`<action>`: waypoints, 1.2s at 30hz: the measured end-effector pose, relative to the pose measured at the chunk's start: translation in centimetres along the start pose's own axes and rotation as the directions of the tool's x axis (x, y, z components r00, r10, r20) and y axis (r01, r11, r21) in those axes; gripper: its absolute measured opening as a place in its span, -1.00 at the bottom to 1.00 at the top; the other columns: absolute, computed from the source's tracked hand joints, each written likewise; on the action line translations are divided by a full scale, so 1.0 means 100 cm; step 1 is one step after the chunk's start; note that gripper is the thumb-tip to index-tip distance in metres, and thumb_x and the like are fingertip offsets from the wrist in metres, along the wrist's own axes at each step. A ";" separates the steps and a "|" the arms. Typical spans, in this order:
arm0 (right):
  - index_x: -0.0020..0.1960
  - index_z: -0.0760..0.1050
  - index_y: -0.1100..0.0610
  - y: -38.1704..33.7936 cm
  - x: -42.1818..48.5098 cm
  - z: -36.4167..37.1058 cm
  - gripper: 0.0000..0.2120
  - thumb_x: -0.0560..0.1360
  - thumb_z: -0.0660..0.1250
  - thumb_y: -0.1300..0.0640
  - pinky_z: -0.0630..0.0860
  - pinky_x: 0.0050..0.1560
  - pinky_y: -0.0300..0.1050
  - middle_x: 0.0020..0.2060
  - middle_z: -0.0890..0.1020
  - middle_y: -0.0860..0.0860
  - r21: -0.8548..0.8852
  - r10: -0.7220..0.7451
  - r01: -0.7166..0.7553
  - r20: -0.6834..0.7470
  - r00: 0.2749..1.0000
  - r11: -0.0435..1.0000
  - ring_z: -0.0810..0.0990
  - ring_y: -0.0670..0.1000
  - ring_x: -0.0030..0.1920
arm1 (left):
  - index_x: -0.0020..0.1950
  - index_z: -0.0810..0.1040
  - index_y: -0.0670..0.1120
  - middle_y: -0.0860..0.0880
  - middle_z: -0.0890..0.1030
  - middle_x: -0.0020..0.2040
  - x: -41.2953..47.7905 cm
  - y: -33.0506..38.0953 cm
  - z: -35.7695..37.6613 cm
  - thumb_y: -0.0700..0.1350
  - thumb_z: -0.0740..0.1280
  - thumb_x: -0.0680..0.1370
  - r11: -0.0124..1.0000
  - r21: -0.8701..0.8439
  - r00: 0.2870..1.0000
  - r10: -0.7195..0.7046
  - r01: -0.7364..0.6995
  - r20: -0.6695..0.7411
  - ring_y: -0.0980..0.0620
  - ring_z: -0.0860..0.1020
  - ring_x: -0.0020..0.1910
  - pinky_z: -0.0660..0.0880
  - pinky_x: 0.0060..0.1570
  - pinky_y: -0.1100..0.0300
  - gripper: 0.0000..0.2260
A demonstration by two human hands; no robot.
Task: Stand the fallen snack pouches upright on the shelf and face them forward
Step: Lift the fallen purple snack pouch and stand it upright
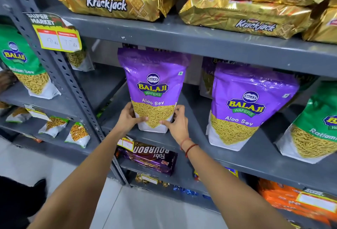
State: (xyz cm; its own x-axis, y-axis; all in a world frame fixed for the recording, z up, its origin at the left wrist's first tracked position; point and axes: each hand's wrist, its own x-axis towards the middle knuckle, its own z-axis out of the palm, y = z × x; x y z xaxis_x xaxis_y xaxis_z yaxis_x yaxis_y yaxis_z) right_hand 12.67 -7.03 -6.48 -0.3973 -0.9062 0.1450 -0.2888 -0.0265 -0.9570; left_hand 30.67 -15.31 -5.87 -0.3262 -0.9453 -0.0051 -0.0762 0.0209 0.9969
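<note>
Two purple plastic Aloo Sev pouches stand upright and face forward on the grey metal shelf (237, 157), and at least one more purple pouch (207, 68) hides behind the right one, its label mostly covered. At the right edge a green Ratlami Sev pouch (315, 132) leans, cut off by the frame. Gold foil Krackjack packs (113, 4) lie stacked on the shelf above, several cropped at the top, so no sure count. The handwriting on the yellow price tag (58, 40) is too faint to read. Both arms reach forward and up to the left purple pouch (154, 86), which stands near the shelf's front edge. The left hand (128, 117) clasps its lower left corner, and the right hand (177, 123), with red threads at the wrist, clasps the lower right; the fingers (141, 119) of each curl around onto the front, closed on the pouch.
</note>
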 end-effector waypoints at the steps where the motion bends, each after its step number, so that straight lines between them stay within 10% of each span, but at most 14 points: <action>1: 0.01 0.21 0.07 0.002 0.001 0.002 -0.43 0.27 0.57 0.23 0.56 -0.03 -0.05 0.00 0.64 0.10 -0.004 0.000 0.000 -0.005 1.000 1.000 0.62 0.05 0.01 | 0.22 0.40 -0.17 -0.13 0.62 0.10 0.003 -0.003 -0.002 -0.36 0.52 0.29 1.000 0.004 1.000 -0.004 0.004 0.011 -0.06 0.60 0.07 0.59 0.01 0.20 -0.44; 8: 0.22 0.28 -0.06 0.026 -0.007 0.002 -0.36 0.30 0.57 0.15 0.55 0.09 -0.24 0.06 0.59 -0.07 0.031 0.082 -0.087 0.130 0.988 0.996 0.59 -0.07 0.08 | 0.22 0.42 -0.09 -0.07 0.60 0.19 0.003 -0.034 -0.015 -0.22 0.58 0.25 0.972 0.219 0.989 -0.111 0.088 0.094 -0.04 0.57 0.17 0.49 0.24 -0.06 -0.40; 14: 0.34 0.26 0.10 0.032 -0.007 0.016 -0.38 0.39 0.50 0.13 0.50 0.24 -0.06 0.24 0.54 0.07 -0.001 0.117 -0.118 0.158 0.981 0.993 0.52 0.04 0.24 | 0.29 0.40 -0.02 0.03 0.57 0.16 0.012 -0.037 -0.025 -0.04 0.58 0.26 0.898 0.435 0.990 -0.117 0.073 0.076 0.06 0.52 0.10 0.43 0.06 0.22 -0.34; 36: 0.34 0.34 0.14 0.029 0.010 0.055 -0.46 0.44 0.44 0.06 0.48 0.20 0.09 0.15 0.52 0.18 -0.229 0.150 -0.123 0.102 0.983 0.966 0.51 0.17 0.14 | 0.38 0.39 -0.05 -0.06 0.51 0.34 0.042 -0.040 -0.059 -0.04 0.49 0.38 0.866 0.497 0.986 -0.123 0.054 0.108 -0.06 0.45 0.32 0.37 0.33 -0.12 -0.41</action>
State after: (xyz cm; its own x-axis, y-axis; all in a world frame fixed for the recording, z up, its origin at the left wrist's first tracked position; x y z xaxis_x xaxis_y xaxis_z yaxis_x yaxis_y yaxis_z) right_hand 16.20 -10.38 -10.51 -0.3455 -0.9381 -0.0264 -0.4294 0.1830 -0.8844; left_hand 35.16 -21.28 -9.47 -0.4139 -0.9000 -0.1365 -0.5520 0.1289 0.8238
